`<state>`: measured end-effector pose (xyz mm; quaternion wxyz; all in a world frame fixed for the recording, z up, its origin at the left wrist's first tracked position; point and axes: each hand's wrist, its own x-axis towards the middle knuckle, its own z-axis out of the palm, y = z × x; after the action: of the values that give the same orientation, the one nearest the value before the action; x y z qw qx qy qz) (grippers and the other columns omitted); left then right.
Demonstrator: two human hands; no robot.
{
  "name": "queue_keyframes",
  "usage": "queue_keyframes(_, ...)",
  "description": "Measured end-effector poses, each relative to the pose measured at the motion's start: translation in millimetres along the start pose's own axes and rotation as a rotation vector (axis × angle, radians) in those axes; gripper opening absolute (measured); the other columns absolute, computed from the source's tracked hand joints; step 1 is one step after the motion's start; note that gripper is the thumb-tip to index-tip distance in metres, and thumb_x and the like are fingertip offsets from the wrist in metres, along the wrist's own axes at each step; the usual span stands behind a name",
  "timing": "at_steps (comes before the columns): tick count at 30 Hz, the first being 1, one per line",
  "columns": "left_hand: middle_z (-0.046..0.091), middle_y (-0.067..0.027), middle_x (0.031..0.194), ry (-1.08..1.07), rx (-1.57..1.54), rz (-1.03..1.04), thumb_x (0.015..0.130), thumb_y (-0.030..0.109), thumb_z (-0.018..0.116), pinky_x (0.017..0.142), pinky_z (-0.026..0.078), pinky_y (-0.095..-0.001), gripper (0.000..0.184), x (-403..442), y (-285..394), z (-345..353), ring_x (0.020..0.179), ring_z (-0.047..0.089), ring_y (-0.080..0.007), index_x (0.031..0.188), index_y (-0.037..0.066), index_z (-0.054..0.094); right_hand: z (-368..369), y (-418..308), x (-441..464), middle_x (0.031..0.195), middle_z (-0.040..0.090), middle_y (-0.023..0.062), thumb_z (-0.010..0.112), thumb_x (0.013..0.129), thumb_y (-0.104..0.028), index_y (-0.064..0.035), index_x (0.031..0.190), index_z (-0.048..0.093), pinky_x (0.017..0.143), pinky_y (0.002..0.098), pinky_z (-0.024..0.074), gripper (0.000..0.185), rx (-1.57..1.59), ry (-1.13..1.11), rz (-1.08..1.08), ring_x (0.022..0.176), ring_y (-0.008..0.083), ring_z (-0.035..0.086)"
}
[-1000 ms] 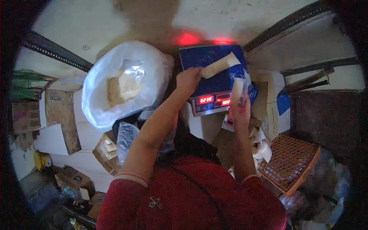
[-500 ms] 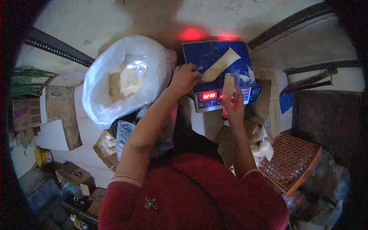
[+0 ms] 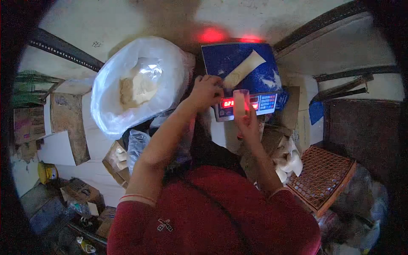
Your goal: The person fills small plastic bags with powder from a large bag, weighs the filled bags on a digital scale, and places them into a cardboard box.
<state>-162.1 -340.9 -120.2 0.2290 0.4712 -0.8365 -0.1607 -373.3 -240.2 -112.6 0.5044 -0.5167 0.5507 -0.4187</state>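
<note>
A filled, pale pouch (image 3: 246,69) is lying aslant on the blue platform of the scale (image 3: 216,54), its flat, flared end pointing far and right, its rounded end pointing near and left. The left hand (image 3: 207,92) is hovering at the scale's near-left edge with its fingers loosely curled beside that rounded end; whether they are touching or pinching anything, I cannot tell. The right hand (image 3: 248,122) is gripping the near end of a second pouch (image 3: 239,103), fingers closed around it, and the second pouch is standing in front of part of the red display (image 3: 228,103). Both are looking light, soft and powder-filled, so they are probably sagging under a hard squeeze, and their smooth film is likely feeling slippery where dusted. The plump middle is seeming the safest hold; the thin flared end is looking easier to pinch but likelier to be creasing or spilling, if unsealed.
</note>
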Motion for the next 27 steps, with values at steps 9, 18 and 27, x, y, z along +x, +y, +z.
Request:
queue_keyframes(9,0.051,-0.0038,0.117,0.231,0.16,-0.169,0.071,0.028,0.065,0.086,0.032,-0.0515,0.02,11.3,14.0,8.1,0.108,0.044,-0.0294,0.088,0.019,0.068,-1.0,33.4,-9.1,0.109,0.053,0.0067,0.062,0.081,-0.007,-0.0069,0.138,0.027,0.068,0.0247,0.0463,0.066,-0.109,0.011,0.052,0.084,0.0124,0.054)
queue_keyframes(18,0.05,-0.0036,0.12,0.093,0.03,-0.156,0.068,0.025,0.067,0.094,0.027,-0.0545,0.019,12.3,13.2,18.4,0.114,0.04,-0.0308,0.087,0.022,0.068,-5.4,36.1,-7.6,0.105,0.054,0.0074,0.061,0.081,-0.006,-0.0076,0.138,0.027,0.066,0.0251,0.0467,0.066,-0.223,-0.005,-0.018,0.081,0.0131,0.055)
queue_keyframes(27,0.055,-0.0004,0.111,0.173,0.126,0.026,0.064,0.023,0.067,0.087,0.033,-0.0492,0.02,3.7,1.6,-0.6,0.107,0.047,-0.0258,0.083,0.02,0.066,3.3,33.2,-4.6,0.114,0.051,0.0115,0.061,0.083,-0.011,-0.0073,0.137,0.03,0.075,0.029,0.0478,0.063,-0.118,-0.041,-0.004,0.092,0.0182,0.055)
